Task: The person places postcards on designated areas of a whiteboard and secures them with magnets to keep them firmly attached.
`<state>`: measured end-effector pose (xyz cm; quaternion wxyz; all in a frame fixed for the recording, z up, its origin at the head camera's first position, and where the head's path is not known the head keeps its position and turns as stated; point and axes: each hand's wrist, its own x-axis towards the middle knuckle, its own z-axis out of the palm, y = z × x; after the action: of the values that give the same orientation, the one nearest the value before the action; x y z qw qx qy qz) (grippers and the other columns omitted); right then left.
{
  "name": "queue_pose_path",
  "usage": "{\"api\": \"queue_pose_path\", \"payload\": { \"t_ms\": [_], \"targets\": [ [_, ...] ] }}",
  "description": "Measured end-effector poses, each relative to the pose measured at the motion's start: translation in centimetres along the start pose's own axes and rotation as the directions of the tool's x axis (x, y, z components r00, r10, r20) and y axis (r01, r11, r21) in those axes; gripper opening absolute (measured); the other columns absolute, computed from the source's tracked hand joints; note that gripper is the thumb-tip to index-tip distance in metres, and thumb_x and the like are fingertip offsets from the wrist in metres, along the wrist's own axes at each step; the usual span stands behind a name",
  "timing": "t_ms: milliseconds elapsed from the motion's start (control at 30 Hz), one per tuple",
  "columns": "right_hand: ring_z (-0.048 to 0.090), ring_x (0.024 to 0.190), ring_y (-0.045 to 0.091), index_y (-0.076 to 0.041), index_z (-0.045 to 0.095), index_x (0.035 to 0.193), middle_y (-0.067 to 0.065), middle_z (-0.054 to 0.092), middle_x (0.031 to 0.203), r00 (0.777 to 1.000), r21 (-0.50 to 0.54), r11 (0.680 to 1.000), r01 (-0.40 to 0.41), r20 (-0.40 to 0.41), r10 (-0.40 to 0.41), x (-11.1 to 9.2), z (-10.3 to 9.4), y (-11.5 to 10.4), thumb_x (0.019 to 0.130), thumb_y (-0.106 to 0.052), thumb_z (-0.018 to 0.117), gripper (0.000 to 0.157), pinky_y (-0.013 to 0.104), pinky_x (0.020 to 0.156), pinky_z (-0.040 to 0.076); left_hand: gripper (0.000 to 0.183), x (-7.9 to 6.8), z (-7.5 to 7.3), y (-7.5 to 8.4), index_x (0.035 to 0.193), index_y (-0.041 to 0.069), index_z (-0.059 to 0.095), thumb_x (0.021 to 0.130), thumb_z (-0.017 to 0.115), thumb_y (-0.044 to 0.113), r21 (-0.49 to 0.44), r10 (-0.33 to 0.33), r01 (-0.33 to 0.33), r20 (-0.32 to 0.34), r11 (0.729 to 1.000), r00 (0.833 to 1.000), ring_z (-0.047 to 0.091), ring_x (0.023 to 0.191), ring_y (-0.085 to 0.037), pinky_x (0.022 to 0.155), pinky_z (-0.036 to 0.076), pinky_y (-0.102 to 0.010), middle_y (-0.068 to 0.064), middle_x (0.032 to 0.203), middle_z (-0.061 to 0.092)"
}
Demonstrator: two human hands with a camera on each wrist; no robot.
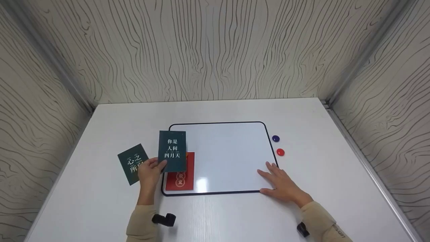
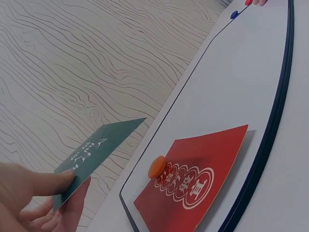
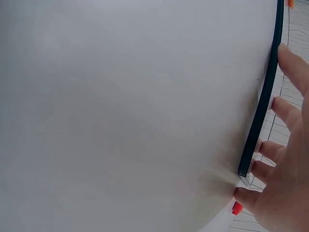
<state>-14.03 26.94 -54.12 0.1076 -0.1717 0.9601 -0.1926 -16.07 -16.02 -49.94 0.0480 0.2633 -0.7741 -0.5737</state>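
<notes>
My left hand (image 1: 148,172) pinches a dark green card (image 1: 172,146) with white characters between thumb and fingers. In the left wrist view that green card (image 2: 99,150) is tilted and held above the surface. Below it a red card (image 1: 184,183) lies on the left part of a whiteboard (image 1: 231,154), partly covered in the head view. An orange round magnet (image 2: 157,167) sits on the red card's edge. Fingers spread, my right hand (image 1: 282,185) rests at the whiteboard's lower right corner, its thumb and fingertips touching the dark rim (image 3: 263,104).
Another dark green card (image 1: 131,168) lies on the table left of the whiteboard, partly hidden by my left hand. A blue round magnet (image 1: 275,138) and a red one (image 1: 280,152) lie just right of the board. Patterned panels (image 1: 208,50) enclose the table's back and sides.
</notes>
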Motion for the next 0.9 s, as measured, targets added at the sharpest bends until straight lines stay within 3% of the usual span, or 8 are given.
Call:
{"api": "queue_pose_path", "payload": {
  "t_ms": [367, 667, 900],
  "targets": [
    [0.02, 0.147, 0.045, -0.019, 0.043, 0.145, 0.019, 0.025, 0.159, 1.0, -0.002, 1.0, 0.01, -0.018, -0.01, -0.1, 0.1, 0.1, 0.088, -0.045, 0.063, 0.065, 0.066, 0.118, 0.019, 0.031, -0.2, 0.4, -0.1, 0.113, -0.005, 0.062, 0.088, 0.068, 0.013, -0.016, 0.046, -0.045, 0.038, 0.999, 0.998, 0.068, 0.083, -0.012, 0.069, 0.053, -0.019, -0.027, 0.112, 0.069],
    [0.018, 0.148, 0.044, -0.02, 0.042, 0.146, 0.018, 0.023, 0.16, 1.0, 0.004, 1.0, 0.006, -0.004, -0.006, -0.1, 0.1, 0.1, 0.089, -0.048, 0.062, 0.066, 0.065, 0.118, 0.017, 0.032, -0.5, 1.1, 0.0, 0.117, -0.003, 0.06, 0.09, 0.066, 0.013, 0.011, 0.02, -0.02, 0.05, 1.0, 0.999, 0.069, 0.096, -0.026, 0.088, 0.059, -0.036, -0.026, 0.115, 0.068],
    [0.016, 0.149, 0.044, -0.021, 0.041, 0.146, 0.017, 0.022, 0.161, 1.0, 0.012, 1.0, -0.003, 0.006, 0.003, 0.0, 0.0, 0.1, 0.089, -0.049, 0.061, 0.066, 0.066, 0.119, 0.015, 0.031, -0.8, 1.4, 0.1, 0.115, -0.004, 0.061, 0.089, 0.066, 0.012, 0.029, 0.046, -0.048, 0.057, 0.998, 0.997, 0.069, 0.092, -0.023, 0.082, 0.058, -0.032, -0.026, 0.111, 0.069]
  ]
}}
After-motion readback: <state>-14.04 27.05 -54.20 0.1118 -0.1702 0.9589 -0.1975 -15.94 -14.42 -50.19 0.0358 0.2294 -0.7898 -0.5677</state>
